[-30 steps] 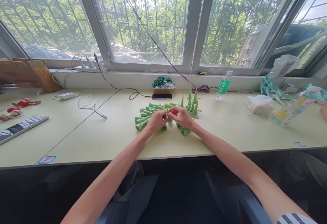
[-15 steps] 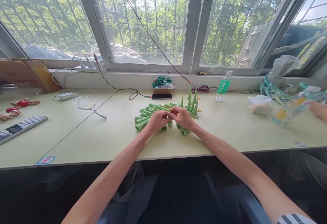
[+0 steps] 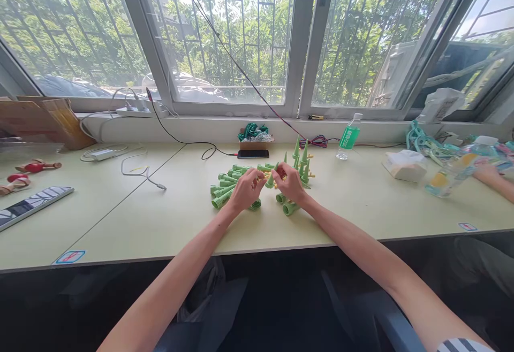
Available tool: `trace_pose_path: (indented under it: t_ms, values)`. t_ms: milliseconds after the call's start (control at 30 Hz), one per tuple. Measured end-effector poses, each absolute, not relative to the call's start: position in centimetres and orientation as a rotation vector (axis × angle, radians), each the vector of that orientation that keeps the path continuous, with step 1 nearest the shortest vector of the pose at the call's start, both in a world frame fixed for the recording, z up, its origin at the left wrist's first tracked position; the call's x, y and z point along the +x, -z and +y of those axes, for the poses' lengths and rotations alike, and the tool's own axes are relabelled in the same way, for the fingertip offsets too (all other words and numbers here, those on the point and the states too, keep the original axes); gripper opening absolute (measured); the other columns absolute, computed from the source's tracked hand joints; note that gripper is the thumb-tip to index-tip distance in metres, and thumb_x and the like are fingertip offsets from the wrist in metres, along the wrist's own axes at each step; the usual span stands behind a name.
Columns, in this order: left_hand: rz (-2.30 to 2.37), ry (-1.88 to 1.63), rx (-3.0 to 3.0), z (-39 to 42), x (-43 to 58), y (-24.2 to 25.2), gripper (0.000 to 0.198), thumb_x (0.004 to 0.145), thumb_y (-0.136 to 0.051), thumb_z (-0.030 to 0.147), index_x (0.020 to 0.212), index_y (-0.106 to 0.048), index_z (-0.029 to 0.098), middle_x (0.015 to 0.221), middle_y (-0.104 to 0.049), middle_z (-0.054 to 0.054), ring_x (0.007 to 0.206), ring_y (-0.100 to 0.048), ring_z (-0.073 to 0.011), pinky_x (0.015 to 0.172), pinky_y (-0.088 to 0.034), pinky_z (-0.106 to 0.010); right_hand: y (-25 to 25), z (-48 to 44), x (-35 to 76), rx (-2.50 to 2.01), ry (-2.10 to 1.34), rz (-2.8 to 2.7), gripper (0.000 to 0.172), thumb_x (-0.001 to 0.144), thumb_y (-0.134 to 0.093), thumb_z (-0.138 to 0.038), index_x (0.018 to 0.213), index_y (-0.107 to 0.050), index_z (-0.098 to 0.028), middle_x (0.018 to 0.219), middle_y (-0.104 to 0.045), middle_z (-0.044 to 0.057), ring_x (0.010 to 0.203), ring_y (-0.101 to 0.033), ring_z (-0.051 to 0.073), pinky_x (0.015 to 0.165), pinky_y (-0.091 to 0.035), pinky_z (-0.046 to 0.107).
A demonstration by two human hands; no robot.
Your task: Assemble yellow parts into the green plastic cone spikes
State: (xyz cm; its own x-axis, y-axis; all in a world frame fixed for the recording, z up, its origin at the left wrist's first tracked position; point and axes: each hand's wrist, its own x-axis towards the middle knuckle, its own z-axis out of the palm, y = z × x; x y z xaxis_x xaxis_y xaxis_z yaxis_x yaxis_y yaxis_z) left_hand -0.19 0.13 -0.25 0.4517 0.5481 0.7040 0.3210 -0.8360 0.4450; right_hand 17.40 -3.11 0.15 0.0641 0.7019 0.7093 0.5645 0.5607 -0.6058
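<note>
My right hand (image 3: 289, 183) pinches a green cone (image 3: 270, 180), which stands tilted with its tip up between my two hands. Beside it my left hand (image 3: 246, 189) is closed, thumb and finger together at a small yellow piece (image 3: 261, 177) that is mostly hidden. Light green tubes (image 3: 223, 192) lie in a pile to the left of and behind my left hand. Several green cones (image 3: 304, 162) stand upright just past my right hand, with small yellow pegs around them. Two open tube ends (image 3: 288, 209) show below my right wrist.
Behind the parts lie a phone (image 3: 252, 154) and a small box (image 3: 255, 139) of green wrapping. A water bottle (image 3: 348, 137) and a tissue pack (image 3: 405, 165) stand to the right. Another person's hand (image 3: 488, 174) is by a plastic bottle. Cables (image 3: 148, 176) lie left.
My hands have drawn slightly apart, and the green cone now shows tilted in my right hand. The other person's hand has come further into view at the right.
</note>
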Motion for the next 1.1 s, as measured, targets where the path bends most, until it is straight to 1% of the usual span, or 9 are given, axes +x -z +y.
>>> trace_pose_path:
  t_ms: [133, 233, 300, 367, 433, 533, 700, 967, 1100]
  values:
    - [0.732, -1.353, 2.465, 0.4, -0.2, 0.5, 0.031, 0.09, -0.056, 0.029, 0.064, -0.045, 0.017, 0.083, -0.055, -0.003, 0.06, -0.047, -0.0088, 0.055, -0.043, -0.024, 0.3, -3.0, 17.4, -1.086, -0.101, -1.63, 0.016, 0.091, -0.049, -0.033, 0.079, -0.048, -0.021, 0.066, -0.052, -0.003, 0.059, -0.049, 0.012, 0.061, -0.041, 0.026]
    - [0.741, -1.356, 2.521, 0.6, -0.2, 0.6, 0.041, 0.091, -0.055, 0.029, 0.057, -0.037, 0.017, 0.071, -0.05, -0.001, 0.058, -0.043, -0.0094, 0.055, -0.039, -0.025, 0.8, -2.9, 17.2, -1.066, -0.042, -1.643, 0.017, 0.092, -0.048, -0.033, 0.079, -0.048, -0.021, 0.066, -0.053, -0.002, 0.059, -0.048, 0.012, 0.061, -0.041, 0.026]
    - [0.759, -1.344, 2.55, 0.6, -0.2, 0.6, 0.042, 0.093, -0.053, 0.029, 0.055, -0.037, 0.017, 0.066, -0.047, 0.0, 0.056, -0.041, -0.0098, 0.055, -0.037, -0.025, 0.9, -2.9, 17.2, -1.059, 0.002, -1.649, 0.019, 0.093, -0.048, -0.034, 0.078, -0.047, -0.021, 0.067, -0.052, -0.002, 0.06, -0.048, 0.012, 0.061, -0.041, 0.026]
    - [0.777, -1.32, 2.547, 0.5, -0.2, 0.6, 0.034, 0.093, -0.051, 0.027, 0.062, -0.047, 0.017, 0.069, -0.051, 0.0, 0.057, -0.043, -0.0101, 0.054, -0.038, -0.025, 0.7, -2.9, 17.2, -1.057, 0.04, -1.662, 0.021, 0.094, -0.047, -0.034, 0.077, -0.047, -0.021, 0.067, -0.052, -0.002, 0.06, -0.048, 0.012, 0.062, -0.041, 0.026]
    - [0.785, -1.297, 2.521, 0.4, -0.2, 0.6, 0.018, 0.094, -0.048, 0.024, 0.081, -0.059, 0.018, 0.08, -0.06, -0.002, 0.059, -0.048, -0.0101, 0.055, -0.041, -0.024, 0.2, -2.9, 17.3, -1.05, 0.068, -1.68, 0.021, 0.094, -0.046, -0.035, 0.077, -0.048, -0.021, 0.068, -0.053, -0.001, 0.059, -0.048, 0.012, 0.062, -0.041, 0.026]
    - [0.795, -1.271, 2.495, 0.3, -0.1, 0.7, 0.018, 0.094, -0.047, 0.023, 0.105, -0.062, 0.02, 0.089, -0.065, -0.002, 0.057, -0.051, -0.0089, 0.056, -0.044, -0.023, -1.1, -2.8, 17.6, -1.029, 0.096, -1.699, 0.021, 0.094, -0.046, -0.034, 0.079, -0.051, -0.021, 0.067, -0.054, -0.001, 0.059, -0.049, 0.013, 0.062, -0.042, 0.026]
    - [0.806, -1.26, 2.506, 0.0, 0.0, 0.8, 0.019, 0.094, -0.048, 0.027, 0.097, -0.064, 0.018, 0.086, -0.066, -0.003, 0.052, -0.049, -0.0081, 0.055, -0.044, -0.023, -3.1, -2.8, 18.6, -1.063, 0.101, -1.617, 0.018, 0.094, -0.047, -0.036, 0.09, -0.054, -0.021, 0.068, -0.058, -0.002, 0.055, -0.051, 0.012, 0.061, -0.042, 0.025]
    - [0.771, -1.255, 2.51, -0.2, 0.2, 0.5, 0.019, 0.094, -0.047, 0.028, 0.095, -0.063, 0.018, 0.083, -0.066, -0.003, 0.056, -0.052, -0.0101, 0.055, -0.043, -0.023, -4.5, -3.8, 22.1, -1.242, 0.196, -1.677, 0.029, 0.093, -0.046, -0.039, 0.073, -0.054, -0.02, 0.056, -0.05, -0.002, 0.051, -0.045, 0.012, 0.057, -0.036, 0.026]
    - [0.775, -1.232, 2.513, -0.2, 0.2, 0.5, 0.02, 0.094, -0.047, 0.028, 0.096, -0.063, 0.017, 0.087, -0.067, -0.003, 0.054, -0.05, -0.009, 0.056, -0.043, -0.023, -3.5, -5.1, 24.1, -1.271, 0.231, -1.575, 0.025, 0.092, -0.047, -0.039, 0.08, -0.057, -0.019, 0.059, -0.054, -0.002, 0.05, -0.047, 0.012, 0.058, -0.037, 0.025]
